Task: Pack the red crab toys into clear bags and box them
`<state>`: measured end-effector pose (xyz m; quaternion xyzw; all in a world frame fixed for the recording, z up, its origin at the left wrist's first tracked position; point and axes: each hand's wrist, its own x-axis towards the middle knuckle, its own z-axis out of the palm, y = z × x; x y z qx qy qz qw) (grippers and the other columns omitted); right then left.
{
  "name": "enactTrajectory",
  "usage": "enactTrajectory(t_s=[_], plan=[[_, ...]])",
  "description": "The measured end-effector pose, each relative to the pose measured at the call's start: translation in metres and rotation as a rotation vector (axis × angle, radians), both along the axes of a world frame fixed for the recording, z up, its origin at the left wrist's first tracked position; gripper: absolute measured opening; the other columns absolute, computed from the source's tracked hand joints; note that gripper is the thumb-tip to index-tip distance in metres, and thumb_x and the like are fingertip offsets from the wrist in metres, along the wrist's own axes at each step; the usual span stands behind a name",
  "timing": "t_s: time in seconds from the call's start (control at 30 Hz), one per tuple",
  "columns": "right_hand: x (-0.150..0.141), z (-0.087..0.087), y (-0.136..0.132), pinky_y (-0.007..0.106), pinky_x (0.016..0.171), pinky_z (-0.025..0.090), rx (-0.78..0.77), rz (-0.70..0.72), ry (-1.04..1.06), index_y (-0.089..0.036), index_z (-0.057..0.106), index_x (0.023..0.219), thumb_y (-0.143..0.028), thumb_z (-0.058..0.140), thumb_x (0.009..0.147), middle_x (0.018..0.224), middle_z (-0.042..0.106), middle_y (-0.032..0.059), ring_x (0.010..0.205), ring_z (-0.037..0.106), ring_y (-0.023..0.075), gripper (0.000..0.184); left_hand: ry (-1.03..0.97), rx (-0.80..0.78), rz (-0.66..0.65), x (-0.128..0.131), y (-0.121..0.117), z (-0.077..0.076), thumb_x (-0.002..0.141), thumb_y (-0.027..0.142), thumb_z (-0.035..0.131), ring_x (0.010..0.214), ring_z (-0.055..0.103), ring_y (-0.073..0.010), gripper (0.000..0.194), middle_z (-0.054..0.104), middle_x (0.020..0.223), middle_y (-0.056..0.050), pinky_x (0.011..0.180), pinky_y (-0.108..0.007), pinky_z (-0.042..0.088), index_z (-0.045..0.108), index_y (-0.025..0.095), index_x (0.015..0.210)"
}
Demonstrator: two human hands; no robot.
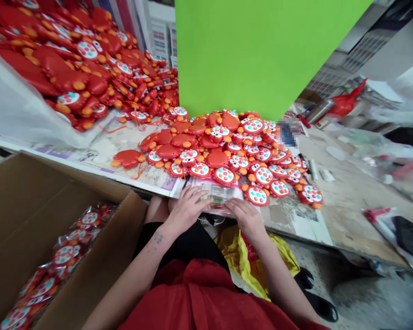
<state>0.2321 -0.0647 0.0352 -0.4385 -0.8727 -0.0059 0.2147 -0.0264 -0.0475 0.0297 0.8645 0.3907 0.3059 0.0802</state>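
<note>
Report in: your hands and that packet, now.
Left grip and right grip on printed plastic packet. Red crab toys heaped just beyond it.

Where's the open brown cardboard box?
The open brown cardboard box sits lower left in the head view, below the paper-covered table edge, beside the person's left forearm, holding bagged red toys.
</note>
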Motion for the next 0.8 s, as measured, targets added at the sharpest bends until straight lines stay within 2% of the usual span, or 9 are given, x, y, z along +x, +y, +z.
enactTrajectory(t_s=[0.1,0.17,0.27,0.37,0.47,0.6,0.7,0.8], plan=[[-0.011,-0.001,0.012,0.043,0.094,0.054,-0.043,-0.004,-0.046,-0.021,0.067,0.125,-0.014,0.043,0.098,0.123,0.071,0.0106,0.118,0.064,0.0263,0.037,0.069,-0.116,-0.076,-0.004,0.0,0.006,0.09,0.028,0.066,0.134,0.047,-0.0261,0.041,0.061,0.134,-0.009,0.117,-0.051,0.033,0.059,0.023,0.13],[-0.015,0.005,0.013,0.046,0.098,0.053,-0.121,0.033,-0.051,-0.021,0.067,0.125,-0.023,0.05,0.098,0.129,0.067,0.0113,0.122,0.06,0.0289,0.032,0.094,-0.15,-0.114,-0.002,-0.001,0.008,0.09,0.03,0.066,0.13,0.051,-0.0241,0.038,0.063,0.13,-0.008,0.117,-0.047,0.034,0.06,0.021,0.127],[-0.013,0.024,0.013,0.047,0.104,0.049,-0.295,0.122,0.018,-0.022,0.066,0.127,-0.042,0.059,0.094,0.136,0.063,0.0116,0.128,0.056,0.0299,0.038,0.118,-0.161,-0.086,0.005,-0.004,0.006,0.092,0.027,0.064,0.121,0.056,-0.0215,0.028,0.065,0.12,-0.007,0.116,-0.043,0.036,0.062,0.02,0.118],[-0.01,0.04,0.026,0.044,0.103,0.05,-0.4,0.095,0.137,-0.023,0.064,0.128,-0.045,0.052,0.098,0.132,0.065,0.0112,0.124,0.059,0.026,0.04,0.197,-0.13,-0.026,0.016,-0.006,0.003,0.093,0.024,0.062,0.115,0.057,-0.0227,0.035,0.064,0.111,-0.007,0.113,-0.046,0.037,0.059,0.021,0.127],[-0.013,0.037,0.057,0.047,0.104,0.048,-0.299,-0.034,0.171,-0.02,0.062,0.131,-0.045,0.054,0.097,0.134,0.062,0.014,0.124,0.057,0.028,0.043,0.288,-0.091,0.015,0.024,-0.007,0.002,0.094,0.022,0.057,0.107,0.056,-0.0242,0.04,0.06,0.104,-0.007,0.109,-0.049,0.039,0.055,0.025,0.134],[-0.027,0.01,0.096,0.056,0.103,0.045,-0.104,-0.143,0.046,-0.014,0.058,0.133,-0.043,0.065,0.089,0.135,0.059,0.0203,0.124,0.054,0.0361,0.053,0.344,-0.1,0.063,0.029,-0.012,0.007,0.095,0.015,0.05,0.106,0.054,-0.025,0.039,0.06,0.111,-0.009,0.107,-0.05,0.04,0.058,0.026,0.132],[-0.032,0.001,0.105,0.054,0.099,0.047,-0.04,-0.149,-0.011,-0.013,0.054,0.137,-0.036,0.062,0.091,0.13,0.063,0.0208,0.117,0.057,0.0358,0.051,0.354,-0.119,0.107,0.034,-0.019,0.013,0.095,0.013,0.046,0.107,0.054,-0.0261,0.039,0.061,0.123,-0.01,0.103,-0.05,0.042,0.058,0.024,0.131],[-0.026,0.007,0.103,0.049,0.096,0.049,-0.028,-0.141,-0.012,-0.015,0.049,0.141,-0.026,0.056,0.09,0.127,0.064,0.0183,0.113,0.06,0.0336,0.052,0.354,-0.141,0.194,0.041,-0.022,0.015,0.096,0.016,0.046,0.106,0.057,-0.0277,0.037,0.057,0.136,-0.012,0.1,-0.054,0.043,0.059,0.023,0.129]])
